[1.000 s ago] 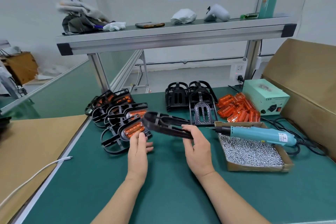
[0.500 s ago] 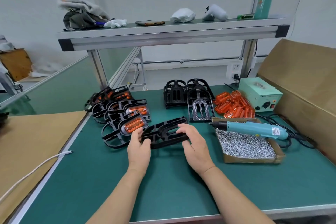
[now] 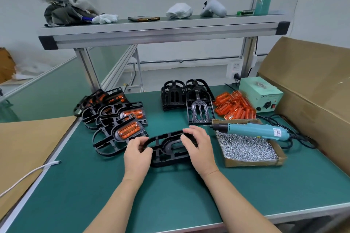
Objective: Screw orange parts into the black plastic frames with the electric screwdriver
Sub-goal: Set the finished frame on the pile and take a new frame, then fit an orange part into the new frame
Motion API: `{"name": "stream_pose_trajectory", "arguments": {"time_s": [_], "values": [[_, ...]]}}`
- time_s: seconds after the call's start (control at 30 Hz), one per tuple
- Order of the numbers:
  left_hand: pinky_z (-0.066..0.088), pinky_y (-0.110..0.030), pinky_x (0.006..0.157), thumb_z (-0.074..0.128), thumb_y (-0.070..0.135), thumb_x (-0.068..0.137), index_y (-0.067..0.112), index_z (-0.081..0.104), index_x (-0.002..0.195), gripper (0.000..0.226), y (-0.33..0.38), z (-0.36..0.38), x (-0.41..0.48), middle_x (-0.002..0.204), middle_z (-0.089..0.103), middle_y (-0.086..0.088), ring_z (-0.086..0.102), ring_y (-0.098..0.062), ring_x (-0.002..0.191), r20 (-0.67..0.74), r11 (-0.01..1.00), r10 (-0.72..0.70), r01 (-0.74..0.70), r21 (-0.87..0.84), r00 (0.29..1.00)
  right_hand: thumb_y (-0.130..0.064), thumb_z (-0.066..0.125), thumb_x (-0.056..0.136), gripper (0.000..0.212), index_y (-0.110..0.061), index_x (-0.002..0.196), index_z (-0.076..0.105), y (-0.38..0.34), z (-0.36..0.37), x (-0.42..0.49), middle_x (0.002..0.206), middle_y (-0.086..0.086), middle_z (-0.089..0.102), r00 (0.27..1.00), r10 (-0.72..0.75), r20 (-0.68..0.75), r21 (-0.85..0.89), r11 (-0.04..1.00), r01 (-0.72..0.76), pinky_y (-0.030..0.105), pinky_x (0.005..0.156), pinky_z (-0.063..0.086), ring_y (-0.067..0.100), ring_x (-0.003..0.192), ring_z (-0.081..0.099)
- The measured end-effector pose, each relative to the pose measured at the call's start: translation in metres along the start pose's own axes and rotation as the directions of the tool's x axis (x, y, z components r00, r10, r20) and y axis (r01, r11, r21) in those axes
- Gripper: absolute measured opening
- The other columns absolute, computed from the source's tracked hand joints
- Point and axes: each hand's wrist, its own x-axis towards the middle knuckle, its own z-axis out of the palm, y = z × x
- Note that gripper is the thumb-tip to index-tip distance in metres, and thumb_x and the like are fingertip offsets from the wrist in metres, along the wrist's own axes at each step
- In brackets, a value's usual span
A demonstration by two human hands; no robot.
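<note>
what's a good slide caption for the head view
Left hand and right hand grip an empty black frame at the green bench; the electric screwdriver lies on the screw box.

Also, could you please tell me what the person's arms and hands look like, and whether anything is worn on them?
The left hand and right hand are bare: no gloves, and no ring, watch or bracelet shows. The left forearm and right forearm are uncovered too, with no sleeves in view down to the picture's lower edge.
</note>
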Motion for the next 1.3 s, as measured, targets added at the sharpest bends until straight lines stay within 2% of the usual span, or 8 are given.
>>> {"name": "stream_pose_trajectory", "arguments": {"time_s": [0.23, 0.43, 0.6, 0.7, 0.83, 0.93, 1.03, 1.3], "values": [[0.035, -0.012, 0.075, 0.062, 0.014, 0.089, 0.027, 0.064, 0.086, 0.013, 0.004, 0.004, -0.004, 0.096, 0.059, 0.007, 0.055, -0.001, 0.092, -0.025, 0.993, 0.065, -0.062, 0.101, 0.998, -0.034, 0.068, 0.092, 0.024, -0.022, 0.113, 0.069, 0.006, 0.004, 0.001, 0.112, -0.01, 0.051, 0.998, 0.008, 0.069, -0.179, 0.984, 0.004, 0.02, 0.103, 0.03, 0.007, 0.117, 0.035], [0.038, -0.022, 0.084, 0.058, 0.002, 0.086, 0.024, 0.065, 0.094, 0.025, 0.0, 0.003, 0.0, 0.101, 0.059, 0.007, 0.056, -0.008, 0.098, 0.002, 0.992, 0.07, -0.07, 0.107, 0.998, -0.036, 0.064, 0.093, 0.02, -0.021, 0.105, 0.062, 0.004, -0.002, 0.003, 0.112, -0.008, 0.046, 0.98, 0.063, 0.187, -0.217, 0.976, -0.021, 0.022, 0.096, 0.032, 0.009, 0.116, 0.034], [0.036, -0.005, 0.075, 0.056, 0.004, 0.087, 0.033, 0.068, 0.088, 0.031, -0.003, 0.002, 0.001, 0.099, 0.06, 0.012, 0.054, 0.009, 0.095, 0.042, 0.992, 0.067, -0.071, 0.105, 0.997, -0.017, 0.061, 0.093, 0.002, -0.018, 0.09, 0.061, -0.022, -0.021, 0.033, 0.099, -0.007, 0.057, 0.967, -0.229, -0.116, -0.231, 0.953, 0.198, 0.016, 0.087, 0.033, 0.012, 0.101, 0.048], [0.035, -0.005, 0.077, 0.055, 0.003, 0.087, 0.034, 0.069, 0.086, 0.034, -0.003, 0.003, 0.002, 0.1, 0.062, 0.013, 0.053, 0.011, 0.095, 0.056, 0.992, 0.064, -0.07, 0.102, 0.996, -0.015, 0.054, 0.094, 0.01, -0.016, 0.094, 0.064, -0.029, -0.045, 0.086, 0.103, 0.0, 0.061, 0.949, -0.253, -0.186, -0.372, 0.912, 0.17, 0.027, 0.087, 0.036, 0.02, 0.104, 0.051], [0.035, -0.006, 0.08, 0.055, 0.002, 0.087, 0.034, 0.07, 0.086, 0.035, -0.002, 0.003, 0.003, 0.101, 0.063, 0.013, 0.054, 0.008, 0.098, 0.066, 0.992, 0.069, -0.075, 0.1, 0.995, -0.013, 0.052, 0.092, 0.038, -0.009, 0.129, 0.06, -0.013, -0.071, 0.155, 0.132, 0.014, 0.054, 0.995, 0.086, -0.043, -0.696, 0.712, -0.091, 0.046, 0.104, 0.043, 0.034, 0.125, 0.046], [0.034, -0.003, 0.078, 0.055, 0.002, 0.087, 0.032, 0.07, 0.085, 0.034, -0.003, 0.003, 0.003, 0.099, 0.063, 0.013, 0.054, 0.011, 0.095, 0.053, 0.993, 0.065, -0.07, 0.097, 0.996, -0.019, 0.052, 0.093, 0.053, -0.005, 0.144, 0.045, 0.006, -0.082, 0.18, 0.145, 0.017, 0.045, 0.949, 0.314, -0.004, -0.868, 0.471, -0.159, 0.05, 0.11, 0.04, 0.037, 0.136, 0.039], [0.035, 0.0, 0.075, 0.057, 0.003, 0.086, 0.029, 0.071, 0.083, 0.03, -0.003, 0.004, 0.004, 0.096, 0.064, 0.013, 0.054, 0.012, 0.092, 0.042, 0.992, 0.079, -0.083, 0.091, 0.996, -0.027, 0.055, 0.095, 0.065, -0.003, 0.152, 0.035, 0.027, -0.091, 0.188, 0.159, 0.018, 0.032, 0.904, 0.424, -0.049, -0.893, 0.388, -0.23, 0.052, 0.121, 0.027, 0.038, 0.147, 0.024], [0.035, -0.002, 0.075, 0.057, 0.003, 0.084, 0.028, 0.072, 0.082, 0.029, -0.002, 0.006, 0.004, 0.094, 0.063, 0.012, 0.054, 0.009, 0.091, 0.04, 0.991, 0.083, -0.087, 0.103, 0.996, -0.013, 0.057, 0.087, 0.036, -0.01, 0.121, 0.067, 0.037, -0.11, 0.18, 0.121, 0.015, 0.064, 0.971, 0.234, -0.042, -0.953, 0.284, -0.11, 0.045, 0.096, 0.053, 0.039, 0.111, 0.06]]}}
